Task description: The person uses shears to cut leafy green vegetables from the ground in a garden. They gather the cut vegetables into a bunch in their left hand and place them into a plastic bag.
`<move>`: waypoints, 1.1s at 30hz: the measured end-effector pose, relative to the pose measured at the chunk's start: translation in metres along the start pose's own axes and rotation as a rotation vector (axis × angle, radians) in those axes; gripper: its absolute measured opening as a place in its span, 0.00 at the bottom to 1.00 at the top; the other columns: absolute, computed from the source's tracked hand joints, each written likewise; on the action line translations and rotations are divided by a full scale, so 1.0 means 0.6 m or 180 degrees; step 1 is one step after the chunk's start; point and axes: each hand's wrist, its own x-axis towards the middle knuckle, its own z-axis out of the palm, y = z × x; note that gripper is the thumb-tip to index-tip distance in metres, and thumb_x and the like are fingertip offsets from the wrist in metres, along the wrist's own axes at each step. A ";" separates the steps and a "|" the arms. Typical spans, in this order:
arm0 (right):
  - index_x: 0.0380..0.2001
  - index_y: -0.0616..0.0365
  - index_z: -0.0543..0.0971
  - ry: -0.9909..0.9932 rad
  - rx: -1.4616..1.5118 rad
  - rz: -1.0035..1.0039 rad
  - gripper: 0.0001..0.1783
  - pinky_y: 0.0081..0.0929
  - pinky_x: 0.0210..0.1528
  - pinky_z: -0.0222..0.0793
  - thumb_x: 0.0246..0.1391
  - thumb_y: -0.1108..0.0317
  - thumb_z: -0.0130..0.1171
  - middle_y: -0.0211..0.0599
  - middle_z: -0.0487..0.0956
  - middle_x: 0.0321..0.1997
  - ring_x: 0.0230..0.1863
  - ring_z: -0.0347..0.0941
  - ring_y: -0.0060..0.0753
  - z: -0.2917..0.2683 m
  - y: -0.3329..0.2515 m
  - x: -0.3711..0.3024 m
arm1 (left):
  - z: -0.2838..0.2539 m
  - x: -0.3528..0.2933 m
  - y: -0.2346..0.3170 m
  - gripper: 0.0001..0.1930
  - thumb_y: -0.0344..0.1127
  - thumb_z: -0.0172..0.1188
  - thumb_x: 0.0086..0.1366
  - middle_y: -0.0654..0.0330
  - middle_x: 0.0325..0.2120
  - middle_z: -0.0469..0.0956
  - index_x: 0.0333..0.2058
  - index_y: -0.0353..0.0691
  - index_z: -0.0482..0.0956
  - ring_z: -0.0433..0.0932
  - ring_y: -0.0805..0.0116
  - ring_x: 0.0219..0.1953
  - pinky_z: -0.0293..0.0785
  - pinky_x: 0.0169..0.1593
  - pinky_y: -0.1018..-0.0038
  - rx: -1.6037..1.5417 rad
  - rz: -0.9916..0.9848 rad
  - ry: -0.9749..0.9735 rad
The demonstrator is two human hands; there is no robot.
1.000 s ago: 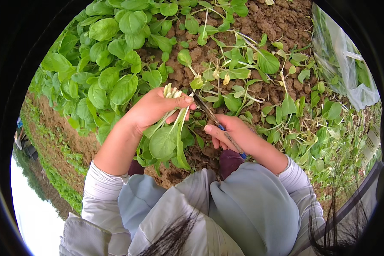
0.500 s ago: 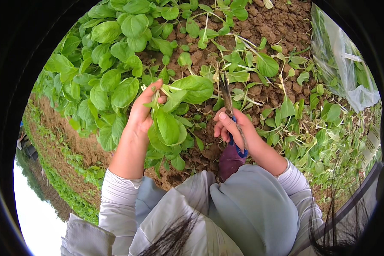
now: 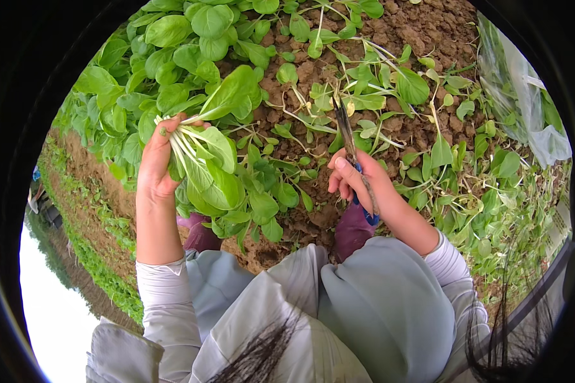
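Closed round pale stems, my left hand (image 3: 158,156) holds a bunch of leafy greens (image 3: 214,182). The cut stem ends poke out past the thumb, and broad green leaves fan to the right over the plants below. My right hand (image 3: 367,182) grips scissors (image 3: 345,124) with dark, soiled blades and blue handles. The blades point away from me, close together, above soil and loose leaves. A gap of bare soil and leaves lies between the scissors and the bunch. Part of the blue handles is hidden behind the right hand.
Dense growing greens (image 3: 166,64) fill the far left. Trimmed leaves (image 3: 479,210) litter the ground at right. A clear plastic bag (image 3: 524,96) with greens inside lies at far right. My purple boots (image 3: 353,231) stand on brown soil (image 3: 421,32) near me.
My left hand has moved left with the bunch and turned it, so the pale stems now show. The right hand with the scissors has shifted slightly right.
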 end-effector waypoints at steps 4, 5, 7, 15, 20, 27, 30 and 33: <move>0.31 0.57 0.67 -0.0039 -0.0024 -0.0008 0.18 0.13 0.19 0.59 0.56 0.52 0.46 0.28 0.71 0.20 0.17 0.62 0.14 0.001 0.002 0.001 | 0.029 -0.002 -0.008 0.08 0.33 0.51 0.58 0.55 0.27 0.72 0.33 0.34 0.68 0.73 0.64 0.29 0.74 0.41 0.67 -0.0485 -0.0065 -0.0379; 0.31 0.57 0.67 -0.0032 -0.0046 0.0023 0.17 0.13 0.19 0.59 0.56 0.52 0.46 0.28 0.71 0.20 0.17 0.62 0.14 0.001 0.002 0.000 | 0.013 0.007 -0.013 0.07 0.32 0.51 0.58 0.58 0.24 0.71 0.32 0.34 0.68 0.71 0.67 0.25 0.74 0.40 0.70 -0.0641 -0.0028 -0.0591; 0.31 0.57 0.67 -0.0013 -0.0092 0.0081 0.17 0.13 0.19 0.59 0.56 0.52 0.46 0.27 0.71 0.19 0.17 0.62 0.14 -0.002 0.001 0.000 | 0.000 0.010 -0.008 0.06 0.32 0.52 0.58 0.63 0.18 0.68 0.30 0.35 0.68 0.66 0.73 0.19 0.73 0.35 0.74 -0.0231 -0.0042 -0.0751; 0.30 0.57 0.67 -0.0008 -0.0125 0.0060 0.16 0.14 0.20 0.60 0.57 0.54 0.46 0.27 0.71 0.19 0.17 0.62 0.14 -0.002 0.003 0.000 | -0.007 0.035 -0.081 0.14 0.39 0.59 0.48 0.48 0.23 0.75 0.26 0.31 0.75 0.76 0.55 0.26 0.72 0.33 0.67 0.5645 0.0645 -0.0313; 0.31 0.58 0.67 -0.0042 -0.0148 0.0066 0.16 0.14 0.21 0.60 0.56 0.54 0.47 0.28 0.71 0.19 0.18 0.62 0.15 -0.001 0.001 -0.003 | -0.019 0.057 -0.133 0.16 0.42 0.58 0.48 0.44 0.24 0.75 0.25 0.31 0.76 0.75 0.49 0.28 0.71 0.36 0.64 0.5755 -0.0303 -0.0795; 0.34 0.57 0.68 -0.0103 -0.0235 0.0113 0.16 0.13 0.21 0.60 0.57 0.54 0.46 0.29 0.72 0.21 0.19 0.63 0.15 -0.005 0.006 -0.002 | -0.031 0.043 -0.099 0.12 0.37 0.60 0.49 0.56 0.16 0.74 0.25 0.32 0.76 0.69 0.71 0.18 0.67 0.27 0.73 0.5394 -0.0126 -0.0615; 0.35 0.57 0.68 -0.0096 -0.0315 0.0108 0.15 0.13 0.22 0.60 0.57 0.55 0.46 0.29 0.72 0.21 0.19 0.63 0.15 -0.005 0.008 -0.003 | -0.001 0.004 -0.048 0.10 0.35 0.62 0.50 0.64 0.15 0.72 0.28 0.34 0.77 0.67 0.78 0.20 0.66 0.25 0.76 0.4958 -0.0449 -0.0575; 0.34 0.57 0.68 -0.0265 -0.0516 0.0168 0.15 0.14 0.22 0.60 0.56 0.56 0.47 0.29 0.71 0.20 0.19 0.63 0.15 -0.001 0.002 -0.005 | 0.035 -0.044 -0.005 0.10 0.32 0.62 0.51 0.68 0.18 0.72 0.32 0.35 0.77 0.66 0.81 0.21 0.65 0.25 0.80 0.4521 -0.0315 -0.0513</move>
